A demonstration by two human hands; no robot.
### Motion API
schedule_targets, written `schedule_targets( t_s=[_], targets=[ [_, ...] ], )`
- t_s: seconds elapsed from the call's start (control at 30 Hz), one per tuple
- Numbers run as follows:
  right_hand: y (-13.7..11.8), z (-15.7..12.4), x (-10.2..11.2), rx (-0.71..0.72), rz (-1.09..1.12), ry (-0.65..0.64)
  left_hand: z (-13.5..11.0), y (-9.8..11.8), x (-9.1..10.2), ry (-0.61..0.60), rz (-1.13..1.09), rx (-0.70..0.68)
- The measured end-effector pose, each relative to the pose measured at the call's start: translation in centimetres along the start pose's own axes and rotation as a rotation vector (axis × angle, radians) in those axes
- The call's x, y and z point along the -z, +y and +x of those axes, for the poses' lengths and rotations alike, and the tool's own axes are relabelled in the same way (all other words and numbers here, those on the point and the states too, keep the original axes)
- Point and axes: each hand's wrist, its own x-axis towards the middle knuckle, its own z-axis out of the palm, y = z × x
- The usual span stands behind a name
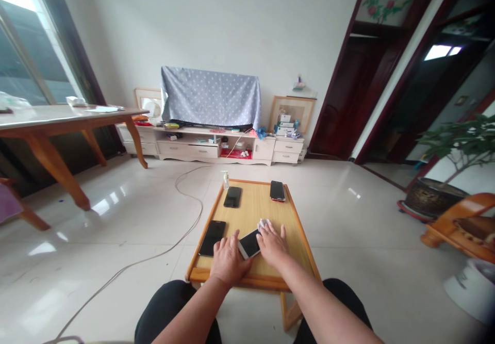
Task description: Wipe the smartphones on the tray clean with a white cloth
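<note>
A white-framed smartphone (249, 244) with a dark screen lies at a slant near the front of the small wooden table (255, 210). My left hand (229, 260) grips its lower left end, thumb along the near edge. With bent fingers, my right hand (273, 243) presses a crumpled white tissue (264, 224) at the phone's upper right end; part of the tissue is hidden under the fingers. Just left of my left hand rests a black smartphone (212, 238). Farther back are another dark phone (232, 197) and, on the right, a black phone (277, 190) with red beneath it.
A small clear pump bottle (226, 180) stands at the table's far left corner. A cable (174, 243) runs over the tiled floor on the left. Beyond is a low white cabinet (185, 150) with a cloth-covered shape (212, 96) on it. A potted plant (436, 192) is at right.
</note>
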Motion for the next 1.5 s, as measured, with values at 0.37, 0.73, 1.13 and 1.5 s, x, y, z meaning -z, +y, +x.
schedule_targets(
  t_s=[0.37,0.73,1.13,1.5],
  targets=[
    [1.1,-2.0,0.8,0.043,0.022,0.047,-0.1,0.4,0.1,-0.018,0.014,0.004],
    [-1.0,-6.2,-0.3,0.264,0.122,0.078,-0.3,0.7,0.0,-0.021,0.042,-0.005],
    [1.1,-6.4,-1.8,0.251,0.128,0.161,-0.7,1.6,0.9,0.016,0.085,-0.142],
    [2.1,-3.7,0.9,0.207,0.187,0.412,-0.8,1.6,0.6,0.072,0.078,-0.211]
  ],
)
